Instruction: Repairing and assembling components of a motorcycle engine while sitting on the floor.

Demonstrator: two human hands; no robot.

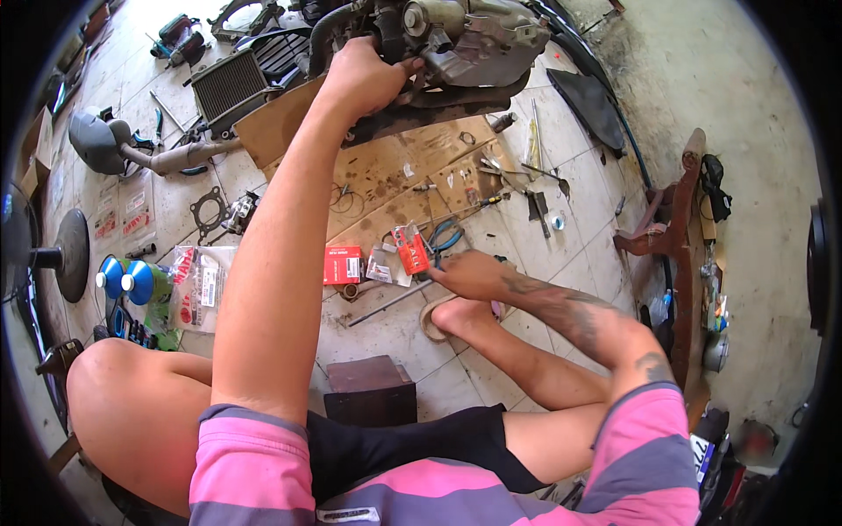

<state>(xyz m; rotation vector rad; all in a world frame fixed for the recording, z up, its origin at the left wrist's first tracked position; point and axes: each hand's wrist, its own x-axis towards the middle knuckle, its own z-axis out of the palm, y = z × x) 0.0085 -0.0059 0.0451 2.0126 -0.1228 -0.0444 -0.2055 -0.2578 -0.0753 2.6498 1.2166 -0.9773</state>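
The left hand (pixel 367 81) reaches forward to the engine (pixel 484 54) at the top of the view, its back turned up. The thumb stretches to the right against the dark parts, while the other fingers drop out of sight among the hoses; whether they pinch anything, I cannot tell. The engine sits at the far edge of the stained cardboard (pixel 386 195), which lies on the tiled floor (pixel 561 263).

The right hand (pixel 474 273) is low over the floor, its fingers pointing left, right at the red packet (pixel 410 251). The fingers lie close together, but whether they grip the packet or only touch it, I cannot tell.

Just beyond the packet are blue-handled pliers (pixel 449 234). A red box (pixel 342 266) lies to its left, and a thin rod (pixel 390 303) lies slanting nearer the person. Farther left are a clear bag (pixel 210 289) and two blue-capped bottles (pixel 140 283). A dark block (pixel 371 394) stands near the person's lap.
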